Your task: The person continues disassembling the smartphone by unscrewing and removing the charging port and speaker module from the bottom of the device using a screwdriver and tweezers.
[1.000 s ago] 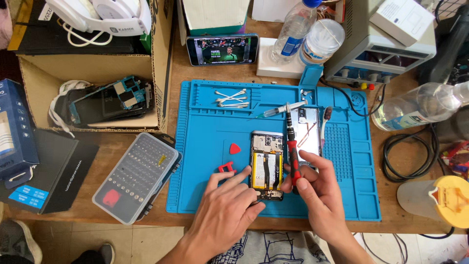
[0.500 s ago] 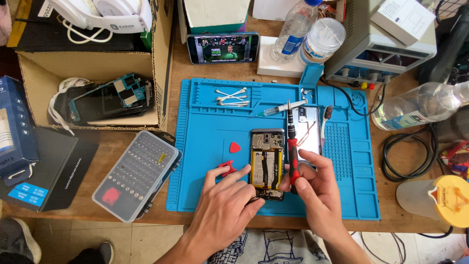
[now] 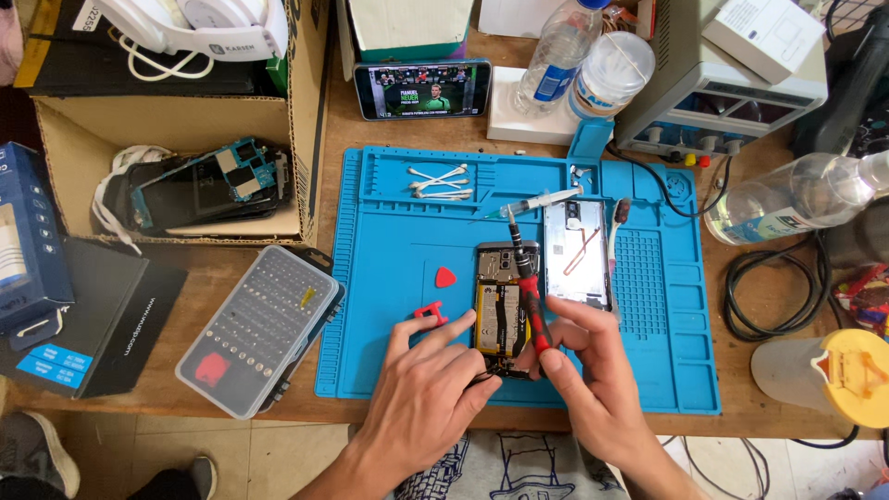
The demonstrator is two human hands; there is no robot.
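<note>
An opened phone (image 3: 501,298) with its insides showing lies on the blue work mat (image 3: 389,278). My left hand (image 3: 428,400) rests at its lower left edge, fingertips touching the phone's bottom. My right hand (image 3: 583,370) grips a red and black screwdriver (image 3: 527,287), which lies slanted over the phone with its tip near the top. The phone's removed back cover (image 3: 577,253) lies just right of it. A red pick (image 3: 445,276) and a small red tool (image 3: 429,315) sit left of the phone.
A clear case of screwdriver bits (image 3: 260,326) sits left of the mat. A cardboard box (image 3: 176,139) holds phone parts. A phone playing video (image 3: 422,89), bottles (image 3: 556,51), a power supply (image 3: 722,83), cotton swabs (image 3: 435,181), a syringe (image 3: 542,202) and a yellow-lidded jar (image 3: 833,375) surround the mat.
My left hand has slid slightly right, its fingers closer to the phone's lower edge. The screwdriver stays over the phone, held a little lower and tilted.
</note>
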